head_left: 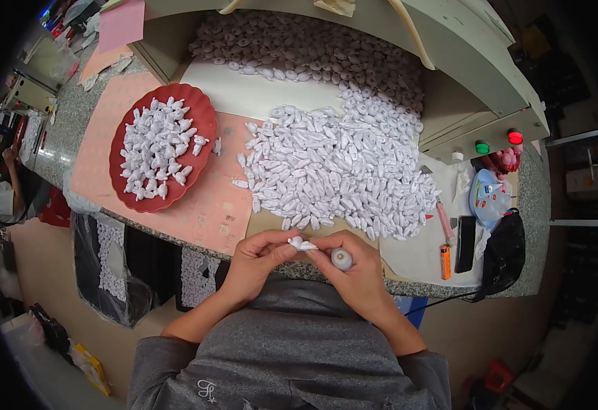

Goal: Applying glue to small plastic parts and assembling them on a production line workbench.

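Note:
Just over the table's front edge, my left hand (260,263) pinches a small white figure-shaped piece (297,242) between thumb and fingertips. My right hand (360,270) meets it there, its thumb and forefinger closed on the piece's other end. Tucked in the right palm is a pale round-ended thing (342,259), perhaps a small bottle seen end-on; the rest of it is hidden by the fingers. Beyond both hands spreads a big heap of small white elongated pieces (340,160). To the left, a red scalloped plate (122,181) bears many white figure-shaped pieces.
Behind the heap, rounder white pieces (299,44) fill a grey machine housing (476,130) with green and red buttons. At right lie an orange lighter (445,262), a black phone (465,244) and a black bag (507,253). Lined bins (111,256) stand below left; another person (15,191) sits far left.

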A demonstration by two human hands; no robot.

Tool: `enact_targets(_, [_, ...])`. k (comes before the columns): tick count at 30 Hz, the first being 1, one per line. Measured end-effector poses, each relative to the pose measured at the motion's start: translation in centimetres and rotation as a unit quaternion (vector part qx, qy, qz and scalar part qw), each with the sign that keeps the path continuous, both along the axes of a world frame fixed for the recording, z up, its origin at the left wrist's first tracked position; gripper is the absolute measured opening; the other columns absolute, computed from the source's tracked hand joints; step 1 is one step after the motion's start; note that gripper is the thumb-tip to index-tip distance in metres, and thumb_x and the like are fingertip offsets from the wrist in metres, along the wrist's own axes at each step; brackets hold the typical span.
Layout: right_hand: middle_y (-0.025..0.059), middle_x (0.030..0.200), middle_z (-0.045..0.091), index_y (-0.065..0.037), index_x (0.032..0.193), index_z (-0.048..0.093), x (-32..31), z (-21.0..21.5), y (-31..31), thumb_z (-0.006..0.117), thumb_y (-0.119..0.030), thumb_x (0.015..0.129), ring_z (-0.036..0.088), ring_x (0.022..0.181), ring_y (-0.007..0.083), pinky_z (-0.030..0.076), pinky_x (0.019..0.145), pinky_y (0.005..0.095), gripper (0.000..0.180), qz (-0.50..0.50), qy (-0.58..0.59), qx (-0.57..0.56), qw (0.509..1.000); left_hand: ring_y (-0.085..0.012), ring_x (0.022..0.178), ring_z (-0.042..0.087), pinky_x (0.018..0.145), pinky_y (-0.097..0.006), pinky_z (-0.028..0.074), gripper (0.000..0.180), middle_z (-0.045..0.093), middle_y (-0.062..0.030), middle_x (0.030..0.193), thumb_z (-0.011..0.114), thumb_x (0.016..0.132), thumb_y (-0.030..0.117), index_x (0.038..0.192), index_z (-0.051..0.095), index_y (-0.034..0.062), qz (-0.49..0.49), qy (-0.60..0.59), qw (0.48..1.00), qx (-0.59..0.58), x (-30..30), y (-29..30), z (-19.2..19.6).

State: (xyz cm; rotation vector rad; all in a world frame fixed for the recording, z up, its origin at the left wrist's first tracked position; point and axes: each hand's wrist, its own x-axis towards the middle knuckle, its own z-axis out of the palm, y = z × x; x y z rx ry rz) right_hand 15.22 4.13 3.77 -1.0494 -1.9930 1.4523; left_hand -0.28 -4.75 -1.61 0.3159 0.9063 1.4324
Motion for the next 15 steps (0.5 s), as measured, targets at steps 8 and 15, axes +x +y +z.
enact_targets(8, [0.0046,0.081,0.063,0.001,0.091,0.062,1.0,-0.1,0.8,0.066,-0.006,0.079,0.056,0.074,0.0071,0.045,0.065,0.021,0.013,0.013,-0.017,-0.104,0.994,-0.0122,0.089,0.059,0.079,-0.023,0.048,0.024,0.063,-0.0074,0.099,0.058,0.085,0.001,0.108,0.059,-0.0026,-0.013,0.156,0.987,0.032,-0.2,-0.1,-0.3])
enact_targets(15, [0.0064,0.079,0.064,0.001,0.088,0.062,1.1,-0.4,0.1,0.066,-0.005,0.079,0.057,0.071,0.008,0.046,0.063,0.0227,0.012,0.007,-0.009,-0.029,1.0,-0.0179,0.081,0.063,0.074,-0.027,0.051,0.022,0.063,-0.012,0.095,0.059,0.083,-0.001,0.105,0.06,-0.0033,-0.017,0.172,0.985,0.014,0.1,-0.1,-0.5])
